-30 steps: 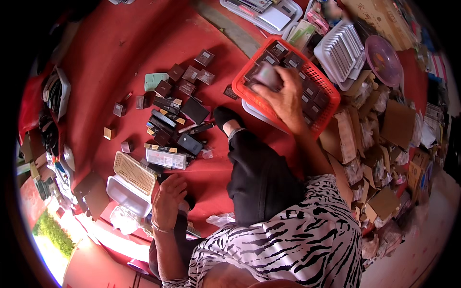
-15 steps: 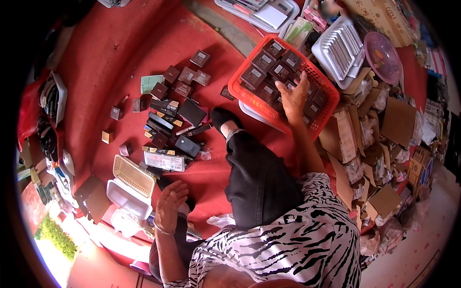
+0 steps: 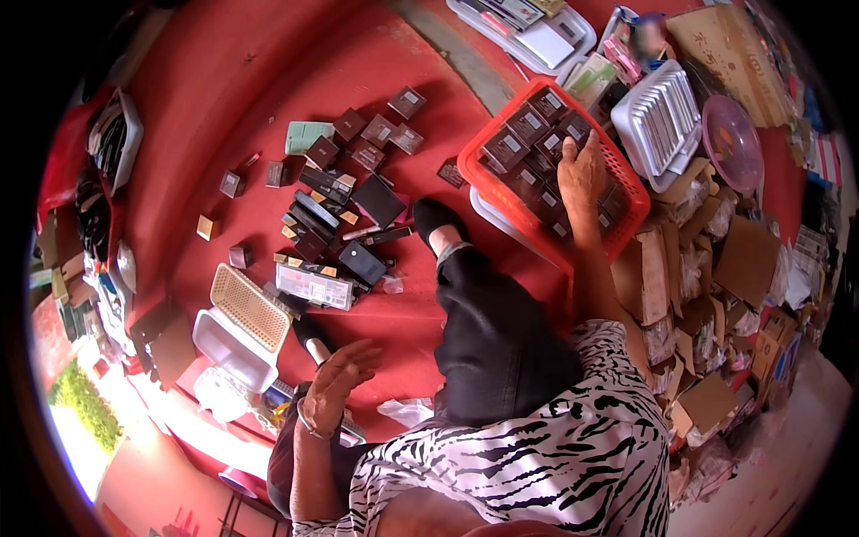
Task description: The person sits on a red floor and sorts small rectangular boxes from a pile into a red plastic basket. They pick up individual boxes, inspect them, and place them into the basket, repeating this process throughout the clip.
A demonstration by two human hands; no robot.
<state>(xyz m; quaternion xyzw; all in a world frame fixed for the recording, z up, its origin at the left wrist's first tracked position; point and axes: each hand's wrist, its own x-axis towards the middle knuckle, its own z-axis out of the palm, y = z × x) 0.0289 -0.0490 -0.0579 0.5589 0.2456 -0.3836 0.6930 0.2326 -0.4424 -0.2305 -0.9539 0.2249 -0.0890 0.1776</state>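
Note:
My right hand (image 3: 583, 172) reaches into a red plastic basket (image 3: 472, 167) full of small dark boxes (image 3: 526, 125); its fingers rest on the boxes, and whether they grip one cannot be seen. My left hand (image 3: 338, 380) hovers open, palm up, above my left knee, holding nothing. It is nearest a cream perforated basket (image 3: 249, 307) on a white tub (image 3: 219, 351). Several dark boxes and cosmetic items (image 3: 333, 211) lie scattered on the red floor ahead of my black-trousered leg (image 3: 497, 336).
A white ribbed tray (image 3: 658, 121) and a purple lid (image 3: 731, 141) lie right of the red basket. Cardboard boxes and wrappers (image 3: 707, 295) pile along the right. Another white tray with items (image 3: 523, 27) sits at top. Clutter lines the left edge.
My right hand has slid from the basket's left side toward its right, deeper among the boxes. My left hand has lifted slightly and opened more.

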